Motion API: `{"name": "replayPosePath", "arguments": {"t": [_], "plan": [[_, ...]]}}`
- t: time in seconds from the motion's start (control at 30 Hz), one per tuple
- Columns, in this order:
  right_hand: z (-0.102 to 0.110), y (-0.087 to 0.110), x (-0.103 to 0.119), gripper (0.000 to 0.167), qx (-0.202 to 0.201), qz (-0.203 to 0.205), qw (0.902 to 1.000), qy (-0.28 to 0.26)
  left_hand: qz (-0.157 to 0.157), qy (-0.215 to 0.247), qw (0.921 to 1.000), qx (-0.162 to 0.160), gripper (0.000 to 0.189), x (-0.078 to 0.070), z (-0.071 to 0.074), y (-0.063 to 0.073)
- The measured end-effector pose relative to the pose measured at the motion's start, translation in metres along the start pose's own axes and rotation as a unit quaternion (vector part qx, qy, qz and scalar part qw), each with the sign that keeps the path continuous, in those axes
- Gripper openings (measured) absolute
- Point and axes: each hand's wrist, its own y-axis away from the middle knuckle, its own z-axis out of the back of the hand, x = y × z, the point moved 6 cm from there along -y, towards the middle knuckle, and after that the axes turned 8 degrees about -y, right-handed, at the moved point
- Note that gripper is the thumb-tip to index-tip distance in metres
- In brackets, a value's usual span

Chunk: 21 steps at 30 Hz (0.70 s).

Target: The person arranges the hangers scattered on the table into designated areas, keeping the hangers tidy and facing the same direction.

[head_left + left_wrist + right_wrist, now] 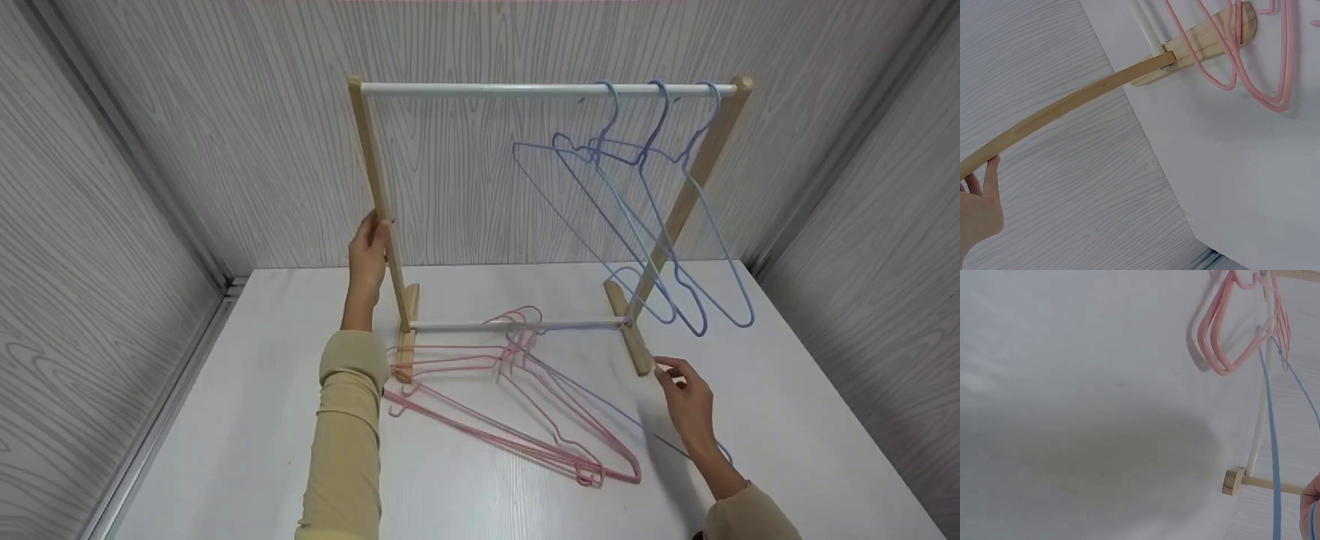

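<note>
A tabletop clothes rack (480,90) with wooden side posts and white rails stands upright. My left hand (367,251) grips its left post (1061,109), thumb in front and fingers partly hidden behind the wood. By the rack's right foot (634,341), my right hand (688,405) pinches a blue hanger (1275,455) in its fingertips. That hanger's long bar (592,401) slants low across the table, by the pink hangers (525,442). In the right wrist view only part of my right hand (1307,512) appears, blue wire between its fingers.
Three blue hangers (660,225) hang at the right end of the top rail. Several pink hangers lie overlapped by the lower rail (465,325), reaching over the left foot (406,360). Wood-grain panels (150,112) enclose the white table (247,420).
</note>
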Motion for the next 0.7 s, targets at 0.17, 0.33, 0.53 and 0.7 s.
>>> {"name": "replayPosePath", "arguments": {"t": [0.17, 0.33, 0.53, 0.7], "plan": [[0.01, 0.002, 0.005, 0.015, -0.019, 0.017, 0.9996, -0.011, 0.014, 0.012, 0.9998, 0.008, 0.052, -0.019, 0.001, 0.011], [0.017, 0.003, 0.007, 0.016, -0.036, 0.029, 0.9989, -0.008, 0.016, 0.011, 0.9998, 0.006, 0.051, -0.022, 0.001, 0.013], [0.026, 0.004, 0.007, 0.016, -0.051, 0.02, 0.9984, -0.015, 0.014, 0.005, 0.9999, -0.001, 0.055, -0.002, 0.001, 0.0], [0.035, 0.006, 0.0, 0.018, -0.068, -0.038, 0.995, -0.062, 0.001, 0.005, 0.9999, -0.01, 0.055, 0.004, 0.0, -0.002]]}}
